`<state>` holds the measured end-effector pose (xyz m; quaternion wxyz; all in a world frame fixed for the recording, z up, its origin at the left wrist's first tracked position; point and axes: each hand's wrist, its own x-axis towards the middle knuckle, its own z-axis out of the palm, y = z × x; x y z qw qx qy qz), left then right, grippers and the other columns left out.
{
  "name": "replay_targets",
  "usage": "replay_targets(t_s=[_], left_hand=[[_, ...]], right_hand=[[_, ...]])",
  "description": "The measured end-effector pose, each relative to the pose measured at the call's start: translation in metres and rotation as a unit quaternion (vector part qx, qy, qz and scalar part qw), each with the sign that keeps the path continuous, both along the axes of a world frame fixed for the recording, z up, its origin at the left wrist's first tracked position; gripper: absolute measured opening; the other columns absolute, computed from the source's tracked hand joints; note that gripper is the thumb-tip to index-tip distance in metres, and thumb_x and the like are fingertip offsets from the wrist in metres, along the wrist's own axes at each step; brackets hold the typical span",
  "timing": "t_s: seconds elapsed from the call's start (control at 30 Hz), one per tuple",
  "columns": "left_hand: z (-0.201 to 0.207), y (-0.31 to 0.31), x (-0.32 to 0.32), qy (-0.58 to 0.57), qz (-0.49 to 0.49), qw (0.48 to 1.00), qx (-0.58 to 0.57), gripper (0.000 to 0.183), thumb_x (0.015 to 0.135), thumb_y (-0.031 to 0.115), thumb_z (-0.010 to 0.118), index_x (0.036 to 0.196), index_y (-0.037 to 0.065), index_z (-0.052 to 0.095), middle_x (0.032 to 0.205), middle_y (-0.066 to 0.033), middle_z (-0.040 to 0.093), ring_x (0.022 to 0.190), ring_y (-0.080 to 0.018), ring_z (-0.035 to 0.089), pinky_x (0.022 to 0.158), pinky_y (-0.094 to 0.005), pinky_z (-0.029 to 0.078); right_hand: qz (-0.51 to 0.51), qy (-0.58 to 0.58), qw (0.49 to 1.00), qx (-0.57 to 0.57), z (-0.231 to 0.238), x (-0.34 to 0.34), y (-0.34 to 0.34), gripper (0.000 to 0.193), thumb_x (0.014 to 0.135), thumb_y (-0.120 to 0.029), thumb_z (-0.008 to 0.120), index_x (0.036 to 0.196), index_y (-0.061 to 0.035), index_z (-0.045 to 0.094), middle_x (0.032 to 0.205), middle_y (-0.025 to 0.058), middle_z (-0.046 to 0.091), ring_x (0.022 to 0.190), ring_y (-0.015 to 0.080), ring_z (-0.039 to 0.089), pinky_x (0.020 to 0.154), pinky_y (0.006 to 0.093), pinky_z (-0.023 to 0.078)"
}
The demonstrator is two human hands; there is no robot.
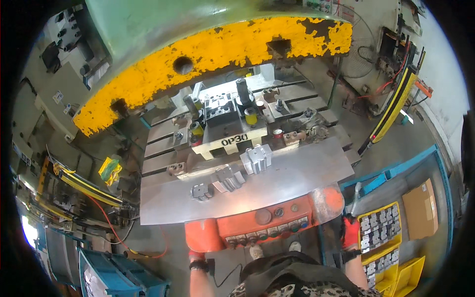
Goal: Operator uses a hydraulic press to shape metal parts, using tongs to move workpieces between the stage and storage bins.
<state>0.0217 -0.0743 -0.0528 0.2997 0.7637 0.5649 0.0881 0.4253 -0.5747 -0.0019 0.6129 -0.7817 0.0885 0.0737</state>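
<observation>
My left hand (pixel 197 255), in a red glove, is at the left end of the orange control box (pixel 262 223); the box's rounded cover hides the fingers. My right hand (pixel 351 233), also red-gloved, is beyond the box's right end, closed around a slim pale tool (pixel 356 197) that points up and away; its kind is unclear. Ahead, a grey metal sheet (pixel 297 178) carries grey metal parts: a small cluster (pixel 202 191), a tilted row (pixel 228 178) and a stacked block (pixel 256 159). Behind them stands a press die (pixel 225 131) with a cream base.
A chipped yellow press ram (pixel 222 47) hangs above the die. Yellow-black guard posts stand left (pixel 89 185) and right (pixel 393 109). At my right, yellow bins (pixel 402 237) of metal parts and a cardboard piece (pixel 420 208) lie within a blue frame. A blue bin (pixel 118 274) stands lower left.
</observation>
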Motion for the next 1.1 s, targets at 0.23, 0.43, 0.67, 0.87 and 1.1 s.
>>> replay_targets(t_s=[0.23, 0.43, 0.67, 0.87, 1.1], left_hand=[[0.002, -0.001, 0.026, 0.102, 0.088, 0.991, -0.008, 0.045, 0.087, 0.034, 0.069, 0.12, 0.004, 0.063, 0.096, -0.0099, 0.071, 0.082, -0.0243, 0.068, 0.071, -0.0375, 0.053], [0.006, -0.001, 0.027, 0.125, 0.106, 0.986, -0.011, 0.045, 0.085, 0.036, 0.07, 0.118, 0.004, 0.065, 0.096, -0.0107, 0.072, 0.085, -0.0257, 0.068, 0.074, -0.0383, 0.053], [0.004, 0.0, 0.023, 0.134, 0.1, 0.986, -0.024, 0.047, 0.083, 0.038, 0.071, 0.115, 0.004, 0.067, 0.097, -0.0117, 0.073, 0.088, -0.0273, 0.069, 0.077, -0.0393, 0.053], [0.001, 0.003, 0.019, 0.143, 0.092, 0.985, -0.035, 0.048, 0.082, 0.04, 0.072, 0.112, 0.004, 0.069, 0.098, -0.0125, 0.073, 0.091, -0.0287, 0.069, 0.08, -0.0401, 0.053], [-0.008, 0.018, 0.005, 0.134, 0.04, 0.987, -0.073, 0.049, 0.08, 0.043, 0.073, 0.109, 0.004, 0.07, 0.099, -0.0135, 0.074, 0.095, -0.0303, 0.07, 0.083, -0.041, 0.053]], right_hand=[[0.292, -0.152, 0.935, -0.131, -0.027, 0.065, 0.05, 0.026, 0.093, -0.023, 0.063, 0.111, -0.0051, 0.07, 0.114, 0.0122, 0.072, 0.103, 0.0229, 0.068, 0.088, 0.0351, 0.052], [0.268, -0.014, 0.955, -0.125, -0.014, 0.072, 0.057, 0.026, 0.094, -0.026, 0.063, 0.107, -0.0048, 0.072, 0.105, 0.0106, 0.073, 0.091, 0.0201, 0.069, 0.079, 0.0345, 0.053], [0.195, 0.063, 0.979, 0.012, 0.018, 0.058, 0.064, 0.025, 0.096, -0.029, 0.062, 0.091, -0.0074, 0.072, 0.066, 0.0039, 0.065, 0.045, 0.0153, 0.055, 0.04, 0.0315, 0.04], [0.166, 0.136, 0.97, 0.112, 0.01, 0.057, 0.059, 0.025, 0.096, -0.029, 0.061, 0.094, -0.0064, 0.072, 0.065, 0.004, 0.064, 0.044, 0.0154, 0.054, 0.037, 0.0309, 0.038], [0.186, -0.152, 0.968, 0.071, -0.018, 0.063, 0.069, 0.027, 0.095, -0.028, 0.061, 0.103, -0.0035, 0.07, 0.076, 0.0062, 0.069, 0.052, 0.019, 0.062, 0.044, 0.0348, 0.045]])
